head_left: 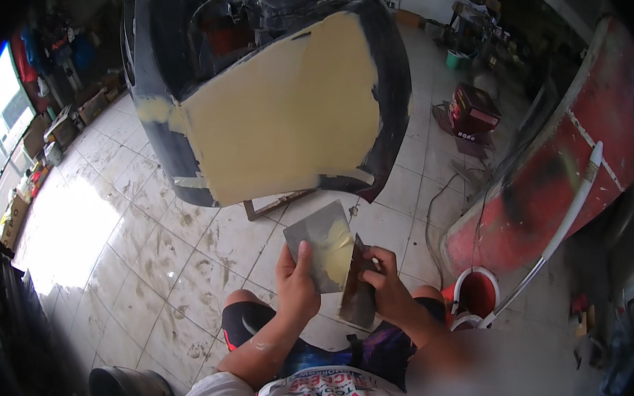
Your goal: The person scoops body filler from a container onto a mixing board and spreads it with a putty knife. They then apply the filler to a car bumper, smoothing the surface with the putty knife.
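My left hand (297, 285) grips a flat grey square plate (306, 231), its thumb lying across the face. Pale yellow putty (337, 246) is smeared over the plate's right side. Closed round a wide, thin putty spreader (358, 305), my right hand (392, 289) holds the blade upright along the plate's right edge, touching or very near the putty. Beyond both hands stands a large dark curved car body part (394, 92), with a broad coat of yellow filler (286, 116) across its face.
A small frame-like stand (259, 209) shows beneath the body part. At right leans a long red panel (553, 166), with a red bucket (475, 291) and a pale pole (569, 209) nearby. A red box (474, 108) sits farther back. A dark bucket (131, 388) is at lower left.
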### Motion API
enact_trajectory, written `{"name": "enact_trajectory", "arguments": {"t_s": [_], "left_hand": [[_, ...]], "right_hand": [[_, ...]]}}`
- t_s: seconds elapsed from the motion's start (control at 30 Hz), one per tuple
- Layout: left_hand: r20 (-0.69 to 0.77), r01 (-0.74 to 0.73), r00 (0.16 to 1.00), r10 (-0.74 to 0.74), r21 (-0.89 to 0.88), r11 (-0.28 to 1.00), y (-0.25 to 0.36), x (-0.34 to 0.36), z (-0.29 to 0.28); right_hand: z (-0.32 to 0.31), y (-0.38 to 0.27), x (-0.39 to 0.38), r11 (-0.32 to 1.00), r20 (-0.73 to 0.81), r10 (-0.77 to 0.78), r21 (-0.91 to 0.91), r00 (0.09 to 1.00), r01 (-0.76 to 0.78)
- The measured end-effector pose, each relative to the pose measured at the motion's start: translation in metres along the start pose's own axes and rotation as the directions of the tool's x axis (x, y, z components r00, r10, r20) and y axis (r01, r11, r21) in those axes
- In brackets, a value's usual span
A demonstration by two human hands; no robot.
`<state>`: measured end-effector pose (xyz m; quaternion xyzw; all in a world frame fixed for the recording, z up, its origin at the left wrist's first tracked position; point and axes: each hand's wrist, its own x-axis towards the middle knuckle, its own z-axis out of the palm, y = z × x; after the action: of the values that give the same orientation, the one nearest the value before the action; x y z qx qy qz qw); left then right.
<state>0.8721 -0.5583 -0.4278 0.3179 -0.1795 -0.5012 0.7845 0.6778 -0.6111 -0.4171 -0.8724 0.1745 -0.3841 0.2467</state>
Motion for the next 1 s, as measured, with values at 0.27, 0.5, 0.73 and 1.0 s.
{"name": "enact_trajectory", "arguments": {"t_s": [0.27, 0.5, 0.73, 1.0], "left_hand": [[-0.141, 0.144, 0.980, -0.137, 0.040, 0.989, -0.005, -0.020, -0.002], [-0.124, 0.087, 0.989, -0.084, 0.013, 0.996, -0.001, -0.017, -0.017], [0.078, -0.123, 0.992, 0.097, 0.510, 0.851, 0.026, 0.002, -0.042], [0.357, -0.336, 0.934, -0.027, 0.901, 0.275, 0.068, -0.019, -0.011]], "right_hand": [[0.017, 0.008, -0.029, 0.967, -0.054, 0.222, -0.115, 0.974, -0.227], [0.020, 0.040, -0.068, 0.840, 0.021, 0.520, -0.194, 0.854, -0.507], [0.024, 0.043, -0.084, 0.284, 0.202, 0.804, 0.695, 0.559, -0.660], [-0.007, -0.008, -0.006, 0.976, 0.079, 0.081, -0.210, 0.994, -0.063]]}}
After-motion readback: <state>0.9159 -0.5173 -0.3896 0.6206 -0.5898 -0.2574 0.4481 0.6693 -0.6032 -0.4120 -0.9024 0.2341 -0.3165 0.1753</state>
